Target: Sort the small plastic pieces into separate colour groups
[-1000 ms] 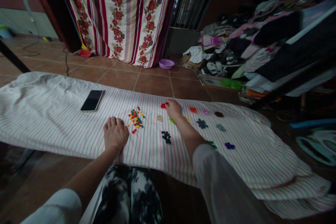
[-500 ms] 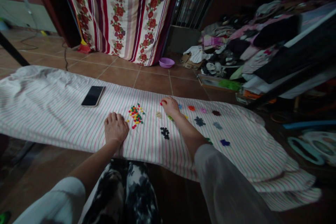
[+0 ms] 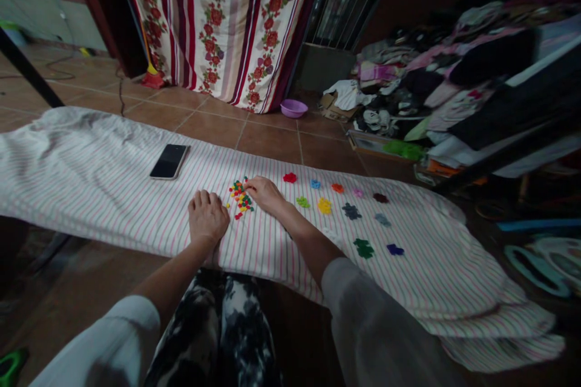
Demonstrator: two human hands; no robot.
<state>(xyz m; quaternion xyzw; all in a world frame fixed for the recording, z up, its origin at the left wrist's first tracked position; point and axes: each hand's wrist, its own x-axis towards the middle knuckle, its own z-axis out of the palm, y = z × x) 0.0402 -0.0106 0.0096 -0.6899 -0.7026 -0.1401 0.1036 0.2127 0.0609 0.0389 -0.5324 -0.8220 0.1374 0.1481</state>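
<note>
A mixed pile of tiny red, yellow, green and orange pieces (image 3: 240, 198) lies on the striped cloth (image 3: 281, 266). My right hand (image 3: 267, 195) reaches to the pile's right edge, thumb and fingertips pinched together. Whatever is between those fingertips is too small to make out. Just left of the pile, my left hand (image 3: 209, 217) rests palm down on the cloth, fingers stretched out. Sorted by colour to the right are small heaps, among them red pieces (image 3: 289, 177), yellow pieces (image 3: 324, 205), blue pieces (image 3: 315, 184) and dark green pieces (image 3: 364, 248). My right forearm hides the black heap.
A phone (image 3: 169, 161) lies on the cloth to the left. Beyond the cloth, a purple basin (image 3: 294, 109) stands on the tiled floor near a floral curtain (image 3: 236, 30). Clothes (image 3: 408, 78) are heaped at the right.
My right hand has moved left from the red heap, where it pinched a red piece, to the mixed pile. The red heap is now uncovered. My left hand stays on the cloth.
</note>
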